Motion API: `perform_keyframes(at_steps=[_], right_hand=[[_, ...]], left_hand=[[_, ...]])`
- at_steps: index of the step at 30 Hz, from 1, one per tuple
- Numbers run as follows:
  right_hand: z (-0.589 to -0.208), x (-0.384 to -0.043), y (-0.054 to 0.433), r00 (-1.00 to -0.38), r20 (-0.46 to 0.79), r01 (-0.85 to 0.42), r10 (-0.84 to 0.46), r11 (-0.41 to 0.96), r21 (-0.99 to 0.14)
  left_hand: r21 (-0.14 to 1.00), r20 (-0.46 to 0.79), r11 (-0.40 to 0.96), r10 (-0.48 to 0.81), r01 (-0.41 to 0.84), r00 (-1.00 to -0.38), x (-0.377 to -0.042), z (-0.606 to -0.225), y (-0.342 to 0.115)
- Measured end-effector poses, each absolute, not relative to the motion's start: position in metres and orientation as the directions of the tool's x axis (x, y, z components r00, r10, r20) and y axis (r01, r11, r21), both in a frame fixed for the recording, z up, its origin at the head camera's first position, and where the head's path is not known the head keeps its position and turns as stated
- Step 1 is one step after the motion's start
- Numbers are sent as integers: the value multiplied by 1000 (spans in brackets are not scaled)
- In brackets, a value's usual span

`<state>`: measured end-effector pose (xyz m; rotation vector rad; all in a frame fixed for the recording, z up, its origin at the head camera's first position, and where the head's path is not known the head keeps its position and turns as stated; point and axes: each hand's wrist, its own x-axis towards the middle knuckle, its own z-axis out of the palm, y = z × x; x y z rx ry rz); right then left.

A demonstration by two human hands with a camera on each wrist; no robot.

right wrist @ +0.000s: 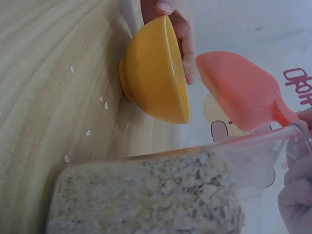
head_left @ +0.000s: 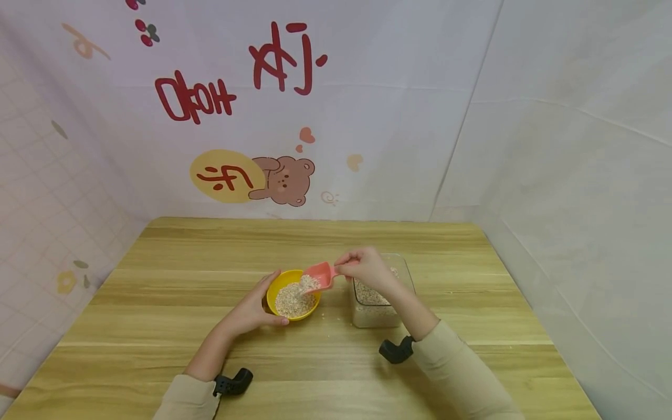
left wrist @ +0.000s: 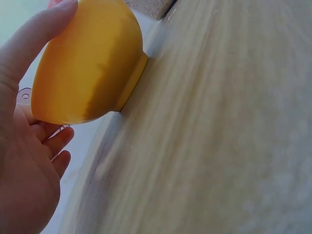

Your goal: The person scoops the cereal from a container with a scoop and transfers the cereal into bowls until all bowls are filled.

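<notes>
A yellow bowl (head_left: 271, 296) stands on the table with oat flakes (head_left: 291, 301) inside. My left hand (head_left: 257, 306) grips it from the left, thumb on the near side and fingers round the far side; the left wrist view shows the thumb at the rim of the bowl (left wrist: 92, 63). My right hand (head_left: 367, 269) pinches the handle of a pink scoop (head_left: 321, 272). The scoop tilts down over the bowl's right side, with oats at its lip dropping in. In the right wrist view the scoop (right wrist: 239, 90) hangs above the rim.
A clear square container (head_left: 375, 318) holding oats stands right of the bowl, under my right forearm. Several loose flakes (right wrist: 88, 132) lie on the wooden table (head_left: 315, 373) between bowl and container. A printed cloth (head_left: 388, 116) hangs behind the table.
</notes>
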<state>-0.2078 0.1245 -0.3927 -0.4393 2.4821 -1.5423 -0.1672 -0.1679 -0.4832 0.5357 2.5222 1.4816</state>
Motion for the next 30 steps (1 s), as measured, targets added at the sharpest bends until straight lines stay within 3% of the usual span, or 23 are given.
perform_keyframes(at_steps=[12, 30], right_hand=[[-379, -214, 116, -880, 29, -267, -474, 443, -856], [-358, -221, 103, -835, 32, -352, -550, 489, -798]], left_hand=[[872, 27, 442, 387, 211, -922, -167, -484, -169], [881, 13, 431, 386, 193, -923, -166, -482, -169]])
